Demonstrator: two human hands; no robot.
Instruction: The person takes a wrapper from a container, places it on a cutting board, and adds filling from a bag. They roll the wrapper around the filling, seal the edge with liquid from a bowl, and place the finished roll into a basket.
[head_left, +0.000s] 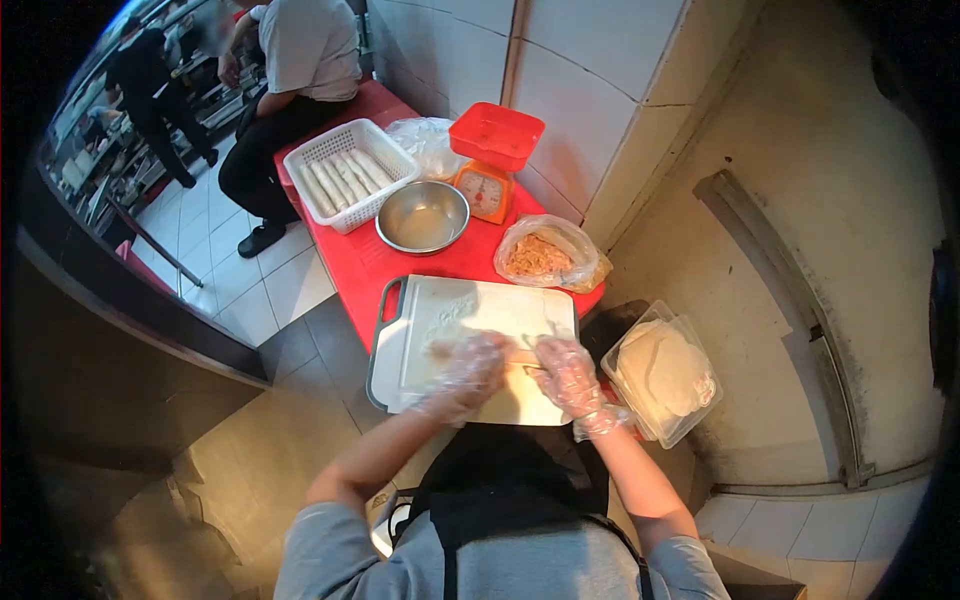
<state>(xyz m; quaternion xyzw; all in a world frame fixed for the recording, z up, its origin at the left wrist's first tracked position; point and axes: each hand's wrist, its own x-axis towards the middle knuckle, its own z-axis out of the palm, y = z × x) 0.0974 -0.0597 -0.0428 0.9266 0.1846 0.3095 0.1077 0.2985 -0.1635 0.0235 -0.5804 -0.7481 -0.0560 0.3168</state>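
Note:
A pale rolled wrapper, looking like a spring roll [521, 356], lies across a white cutting board [420, 312] and spans the gap between my two hands. My left hand [472, 372], in a clear plastic glove and slightly blurred, is closed over its left end. Fingers curled, my gloved right hand [567, 375] grips the right end. Both palms hide much of the roll. Wet-looking smears mark the board's upper left. Beyond the board, a clear plastic bag holds orange-brown filling [538, 256].
On the red table [345, 268] stand a white basket [296, 170] of finished rolls, a steel bowl [423, 218] with some liquid, and an orange scale [485, 192] with a red tray. Right of the board, a plastic tub holds stacked wrappers [662, 368]. A person [310, 50] sits at the far end.

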